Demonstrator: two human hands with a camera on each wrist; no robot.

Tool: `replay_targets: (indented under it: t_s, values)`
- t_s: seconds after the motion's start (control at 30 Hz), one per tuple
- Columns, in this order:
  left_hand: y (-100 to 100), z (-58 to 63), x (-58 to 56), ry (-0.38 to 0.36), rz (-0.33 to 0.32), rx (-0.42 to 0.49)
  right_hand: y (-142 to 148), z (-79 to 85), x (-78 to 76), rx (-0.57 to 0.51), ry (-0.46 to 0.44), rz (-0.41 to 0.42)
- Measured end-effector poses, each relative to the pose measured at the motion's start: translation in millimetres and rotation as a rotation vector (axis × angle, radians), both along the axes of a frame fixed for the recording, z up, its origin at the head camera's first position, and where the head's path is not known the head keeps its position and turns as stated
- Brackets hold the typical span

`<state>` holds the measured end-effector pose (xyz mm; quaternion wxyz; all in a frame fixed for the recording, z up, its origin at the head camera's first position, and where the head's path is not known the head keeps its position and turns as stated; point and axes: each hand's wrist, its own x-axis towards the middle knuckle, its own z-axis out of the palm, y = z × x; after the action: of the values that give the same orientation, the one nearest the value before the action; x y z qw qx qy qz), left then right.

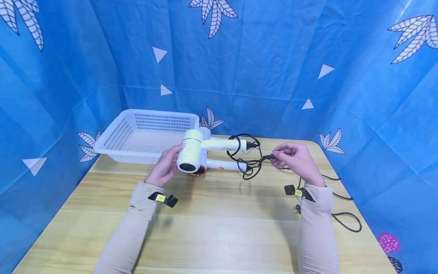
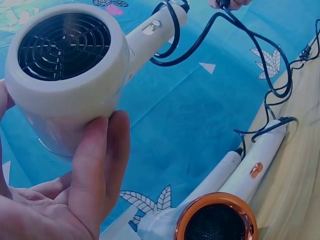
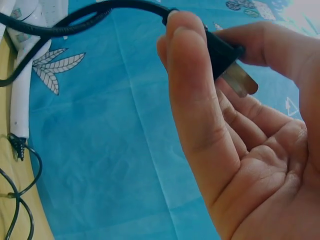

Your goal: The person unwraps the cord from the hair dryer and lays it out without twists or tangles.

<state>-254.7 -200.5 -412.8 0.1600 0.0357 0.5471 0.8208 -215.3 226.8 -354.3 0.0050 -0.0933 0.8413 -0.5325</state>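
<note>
My left hand (image 1: pixel 166 166) grips the barrel of a white hair dryer (image 1: pixel 190 151), thumb and fingers around it. The dryer is held up, its handle toward the right and its round black grille showing large in the left wrist view. A black cord (image 2: pixel 200 44) loops around the handle and runs to my right hand (image 1: pixel 296 160). There the fingertips pinch a black plug (image 3: pixel 222 54), whose flat metal prongs (image 3: pixel 240 81) show in the right wrist view. Below the held dryer lies another white hair dryer with a copper-coloured rim (image 2: pixel 216 220), partly hidden in the head view.
A white perforated basket (image 1: pixel 119 155) stands at the back left of the wooden table (image 1: pixel 219 232). Behind the dryer with the copper rim shows another white handle (image 2: pixel 212 177). Black cords (image 1: pixel 347 222) and a loose plug (image 1: pixel 298 209) lie at the right. Blue curtains (image 1: pixel 273 68) enclose the table.
</note>
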Motion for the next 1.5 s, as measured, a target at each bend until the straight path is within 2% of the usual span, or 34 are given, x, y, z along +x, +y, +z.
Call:
replay_targets:
  t_s: [0.23,0.47,0.67,1.03,1.27,1.5]
  values:
    - [1.8,-1.4,2.2,0.021,-0.032,-0.021,0.4,-2.7,-3.3,-0.075,0.007,-0.064]
    - [3.0,-3.8,1.9,0.003,-0.045,-0.048,-2.2,-0.8,-3.5,-0.141,0.016,-0.123]
    - [4.6,-4.2,2.7,-0.002,-0.064,-0.072,-3.3,-1.0,-5.8,-0.254,0.071,-0.172]
    - [6.2,-6.0,3.8,0.045,-0.153,-0.102,-4.7,1.7,-6.2,-0.457,0.167,-0.248]
    - [8.1,-5.7,4.0,0.04,-0.16,-0.111,-11.1,6.7,-2.2,-0.663,0.221,-0.25]
    - [9.4,-6.9,2.9,0.03,-0.161,-0.112,-22.3,19.2,10.1,-0.825,0.275,-0.194]
